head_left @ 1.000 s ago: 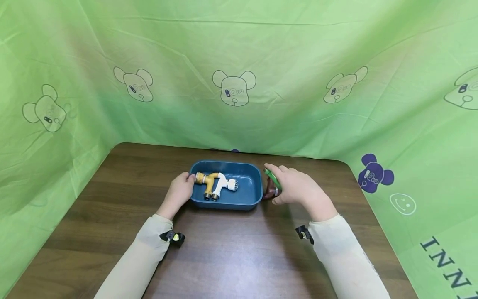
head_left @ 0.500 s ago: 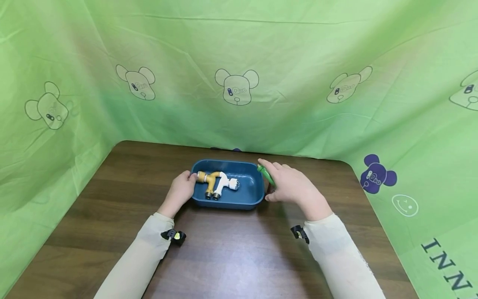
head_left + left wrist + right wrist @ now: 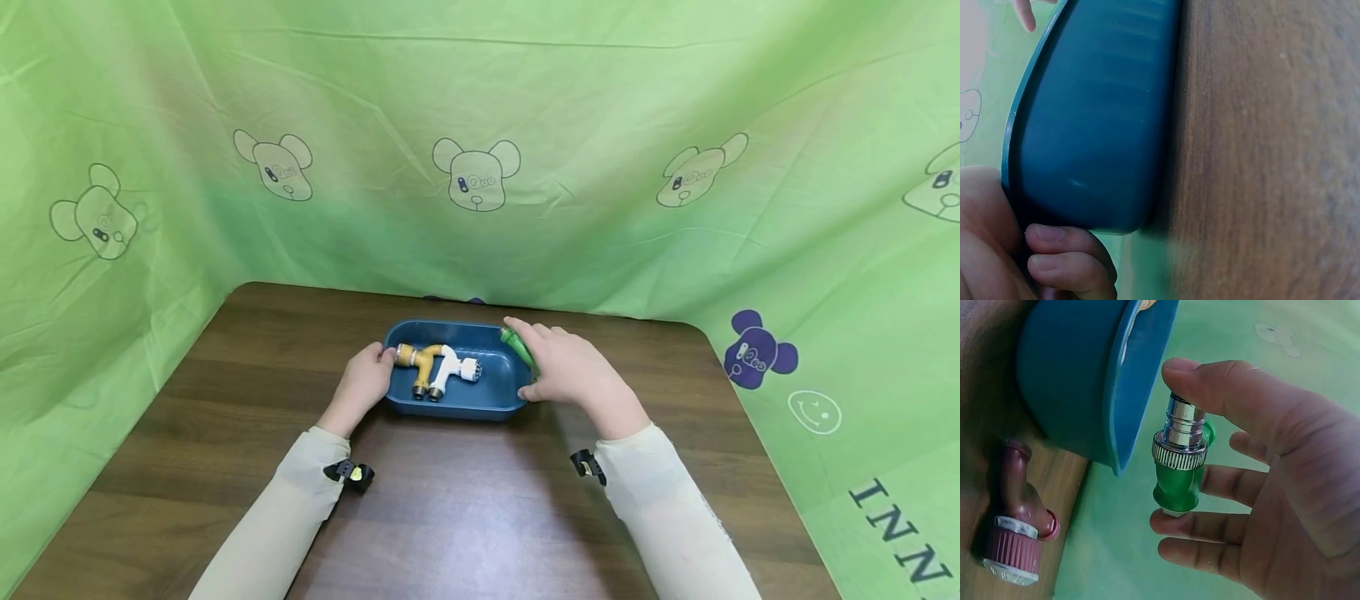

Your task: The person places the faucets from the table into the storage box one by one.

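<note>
My left hand (image 3: 360,387) grips the left end of a blue plastic basin (image 3: 450,411), its fingers curled under the rim in the left wrist view. In the basin a yellow tap (image 3: 423,367) and a white tap (image 3: 447,367) lie side by side. My right hand (image 3: 573,371) holds a green tap (image 3: 1177,486) with a chrome threaded nozzle between thumb and fingers, just above the basin's right end. The right wrist view has a dark red tap (image 3: 1016,515) on the table beside the basin; in the head view the right hand hides it.
A brown wooden table (image 3: 450,500) carries the basin, with its far edge close behind. Green cloth (image 3: 360,233) printed with bear heads hangs round the back and sides.
My right hand has lifted the green tap from beside the dark red one and moved left to the basin's right rim. The left hand has kept its grip.
</note>
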Action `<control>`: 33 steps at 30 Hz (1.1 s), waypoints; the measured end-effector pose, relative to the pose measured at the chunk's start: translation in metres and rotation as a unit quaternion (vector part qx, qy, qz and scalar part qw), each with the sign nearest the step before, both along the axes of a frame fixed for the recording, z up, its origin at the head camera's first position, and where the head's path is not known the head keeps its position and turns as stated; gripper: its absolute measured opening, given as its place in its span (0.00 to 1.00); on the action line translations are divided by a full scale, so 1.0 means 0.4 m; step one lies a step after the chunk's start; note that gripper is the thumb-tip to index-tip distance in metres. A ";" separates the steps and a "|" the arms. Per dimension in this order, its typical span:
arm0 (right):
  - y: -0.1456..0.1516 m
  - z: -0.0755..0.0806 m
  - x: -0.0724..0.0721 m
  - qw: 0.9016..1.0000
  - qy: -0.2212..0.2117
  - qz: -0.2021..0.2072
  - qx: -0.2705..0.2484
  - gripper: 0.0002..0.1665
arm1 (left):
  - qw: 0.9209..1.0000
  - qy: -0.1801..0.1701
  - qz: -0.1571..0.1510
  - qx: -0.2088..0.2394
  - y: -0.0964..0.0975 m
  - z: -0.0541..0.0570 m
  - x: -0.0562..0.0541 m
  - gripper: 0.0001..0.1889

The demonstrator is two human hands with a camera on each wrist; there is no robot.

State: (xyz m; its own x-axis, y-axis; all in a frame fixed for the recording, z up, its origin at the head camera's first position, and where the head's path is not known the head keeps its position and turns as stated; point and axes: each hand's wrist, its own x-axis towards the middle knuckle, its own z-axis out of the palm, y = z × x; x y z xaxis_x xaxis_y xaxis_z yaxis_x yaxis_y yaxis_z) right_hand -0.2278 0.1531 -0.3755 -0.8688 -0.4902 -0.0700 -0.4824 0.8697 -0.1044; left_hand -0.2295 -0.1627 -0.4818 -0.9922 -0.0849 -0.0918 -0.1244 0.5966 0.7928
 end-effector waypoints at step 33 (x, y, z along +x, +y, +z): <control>-0.086 -0.049 -0.034 0.999 0.032 0.002 0.035 0.65 | 1.000 -0.003 -0.001 0.004 0.001 -0.003 -0.001 0.18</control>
